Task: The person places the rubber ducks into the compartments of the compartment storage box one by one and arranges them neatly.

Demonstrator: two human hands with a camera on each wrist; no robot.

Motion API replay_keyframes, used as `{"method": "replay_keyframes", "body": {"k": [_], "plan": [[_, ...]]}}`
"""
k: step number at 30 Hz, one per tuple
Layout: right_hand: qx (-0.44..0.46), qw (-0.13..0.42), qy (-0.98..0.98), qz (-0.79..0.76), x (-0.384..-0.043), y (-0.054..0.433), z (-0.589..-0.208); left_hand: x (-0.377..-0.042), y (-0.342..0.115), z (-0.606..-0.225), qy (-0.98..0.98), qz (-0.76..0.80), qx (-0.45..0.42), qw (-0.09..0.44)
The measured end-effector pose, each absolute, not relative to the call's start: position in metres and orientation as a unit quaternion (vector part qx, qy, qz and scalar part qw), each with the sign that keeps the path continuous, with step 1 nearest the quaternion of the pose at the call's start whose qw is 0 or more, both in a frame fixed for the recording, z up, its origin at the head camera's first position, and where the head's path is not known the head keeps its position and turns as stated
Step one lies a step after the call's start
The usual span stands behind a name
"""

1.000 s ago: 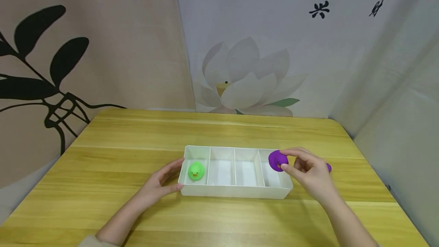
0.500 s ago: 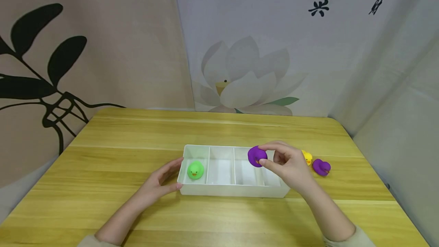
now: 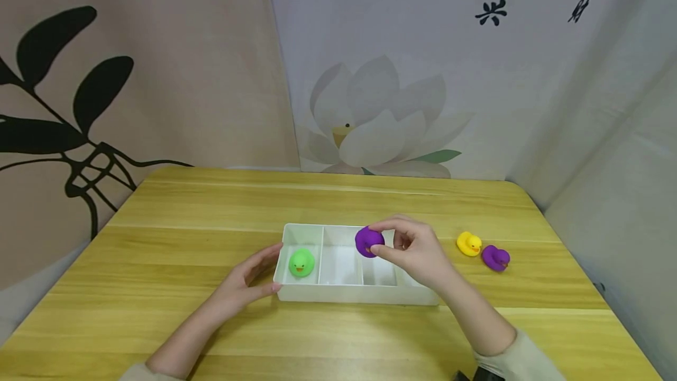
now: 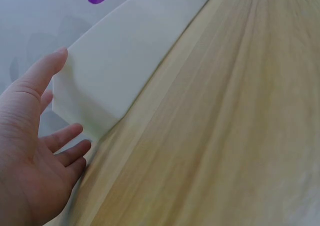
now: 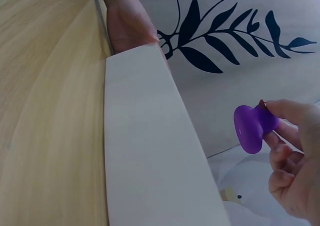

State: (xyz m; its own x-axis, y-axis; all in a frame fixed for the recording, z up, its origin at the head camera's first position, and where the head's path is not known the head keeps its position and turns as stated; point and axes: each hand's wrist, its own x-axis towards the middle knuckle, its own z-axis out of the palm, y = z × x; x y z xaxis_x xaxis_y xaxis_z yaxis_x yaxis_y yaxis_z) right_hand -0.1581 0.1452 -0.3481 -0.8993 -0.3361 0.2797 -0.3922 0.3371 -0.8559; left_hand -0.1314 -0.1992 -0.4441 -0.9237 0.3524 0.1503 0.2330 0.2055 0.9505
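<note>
My right hand [image 3: 415, 249] pinches a purple rubber duck [image 3: 368, 242] between thumb and fingertips, over the middle of a white divided box [image 3: 349, 293]. In the right wrist view, this duck [image 5: 252, 128] is held clear above the box's rim. At the box's left end, my left hand [image 3: 245, 278] rests with thumb and fingers spread along the end wall. Its thumb [image 4: 52, 68] touches the upper corner in the left wrist view, while the other fingers lie loosely beside the wall. A green rubber duck [image 3: 301, 263] sits in the leftmost compartment.
Right of the box, a yellow rubber duck [image 3: 469, 244] and a second purple duck [image 3: 496, 258] stand side by side on the wooden table [image 3: 238, 199]. Printed cloth [image 3: 396, 34] hangs behind the table.
My right hand has carried the purple duck leftward, from the box's right end to over its middle. The yellow and second purple ducks have come into full view. The left hand stays put.
</note>
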Motion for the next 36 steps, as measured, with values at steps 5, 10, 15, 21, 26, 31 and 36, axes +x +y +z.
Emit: {"method": "replay_keyframes", "body": {"k": [5, 10, 15, 21, 26, 31, 36], "plan": [[0.222, 0.016, -0.826, 0.518, -0.162, 0.136, -0.352, -0.131, -0.199, -0.444, 0.773, 0.603, 0.191, 0.051], [0.229, 0.006, -0.828, 0.512, -0.167, 0.129, -0.357, -0.131, -0.199, -0.444, 0.775, 0.603, 0.184, 0.053], [0.23, -0.007, -0.83, 0.507, -0.17, 0.124, -0.361, -0.131, -0.2, -0.445, 0.775, 0.602, 0.186, 0.051], [0.235, -0.02, -0.829, 0.508, -0.174, 0.118, -0.367, -0.131, -0.2, -0.445, 0.773, 0.606, 0.18, 0.056], [0.239, -0.028, -0.829, 0.504, -0.178, 0.114, -0.373, -0.132, -0.199, -0.445, 0.775, 0.605, 0.175, 0.06], [0.25, -0.036, -0.83, 0.497, -0.182, 0.111, -0.378, -0.131, -0.199, -0.444, 0.775, 0.604, 0.173, 0.059], [0.25, -0.055, -0.833, 0.491, -0.184, 0.107, -0.381, -0.131, -0.2, -0.445, 0.774, 0.606, 0.17, 0.06]]}}
